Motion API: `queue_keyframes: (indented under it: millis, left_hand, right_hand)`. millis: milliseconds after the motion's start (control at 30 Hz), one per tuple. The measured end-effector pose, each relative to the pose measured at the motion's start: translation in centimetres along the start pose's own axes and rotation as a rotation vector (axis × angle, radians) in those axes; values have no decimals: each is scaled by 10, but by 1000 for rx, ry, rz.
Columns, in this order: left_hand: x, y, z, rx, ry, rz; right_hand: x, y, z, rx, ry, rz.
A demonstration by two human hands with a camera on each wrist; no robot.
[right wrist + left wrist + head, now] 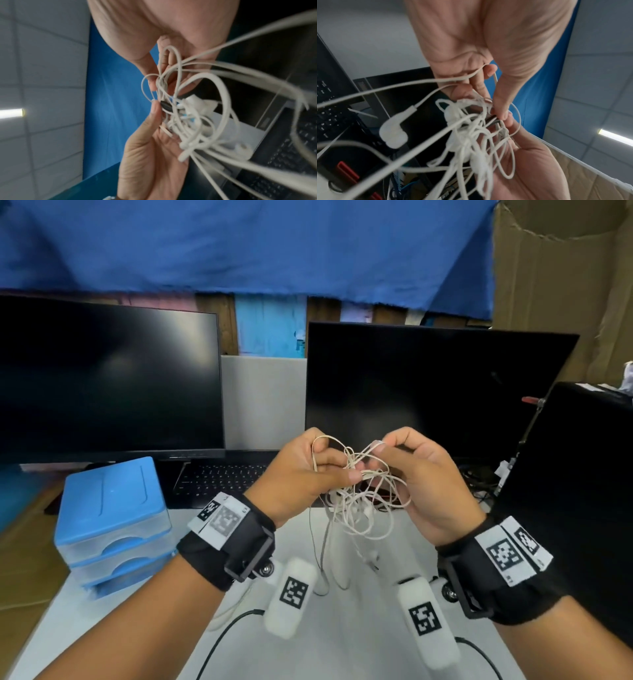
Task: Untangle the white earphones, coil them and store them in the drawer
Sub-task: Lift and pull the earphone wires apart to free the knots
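Note:
The white earphones [358,494] are a tangled knot of thin cord held up in the air between both hands, above the white desk [342,655]. My left hand [305,474] pinches strands on the left side of the knot with thumb and fingers. My right hand [411,474] pinches a loop at the top right of the knot. Loose loops and an earbud [393,132] dangle below. In the right wrist view the tangle [188,115] hangs between both palms. The blue drawer unit [113,522] stands at the left, its drawers closed.
Two dark monitors [102,378] [428,392] stand behind the hands, with a black keyboard [219,477] under them. A black case [582,474] is at the right. Black cables [222,642] cross the near desk.

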State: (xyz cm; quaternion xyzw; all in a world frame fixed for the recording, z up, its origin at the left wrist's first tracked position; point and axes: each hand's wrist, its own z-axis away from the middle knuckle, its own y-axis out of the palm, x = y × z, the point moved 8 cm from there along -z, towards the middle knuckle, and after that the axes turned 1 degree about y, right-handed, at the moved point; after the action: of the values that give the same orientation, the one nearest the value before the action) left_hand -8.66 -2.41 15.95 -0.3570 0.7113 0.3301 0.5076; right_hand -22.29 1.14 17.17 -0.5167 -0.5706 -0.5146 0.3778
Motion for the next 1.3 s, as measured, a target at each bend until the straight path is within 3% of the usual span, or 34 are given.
queue_keyframes:
  millis: [233,400,500,567,633,700,867,967,1100,1300]
  left_hand:
    - [-10,-1,5,95,-22,-72]
    - [-13,-16,6,18,14,-86]
    - [-14,-17,4,-23,34,35]
    - [-14,-12,2,-10,28,128]
    - [-15,-8,2,5,21,188]
    - [-17,-8,2,-7,17,172]
    - [-11,-12,3,-20,-34,64]
    - [-7,-8,3,-14,-51,-24]
    - [-14,-13,4,-43,-10,84]
    - [-19,-10,5,-30,-10,56]
  right_hand:
    - [-5,-8,-5,-41,78,-143]
    - [-5,-14,-8,29,119,6]
    - [-2,-6,-2,198,127,30]
    - [-2,1,1,275,69,208]
    - [0,3,2,249,-3,370]
    - [3,-1,0,163,-59,385]
    - [10,-7,-2,49,-106,208]
    - [6,3,-2,111,-42,-13]
    - [5,10,2,176,89,-306]
    - [17,8,6,149,-73,181]
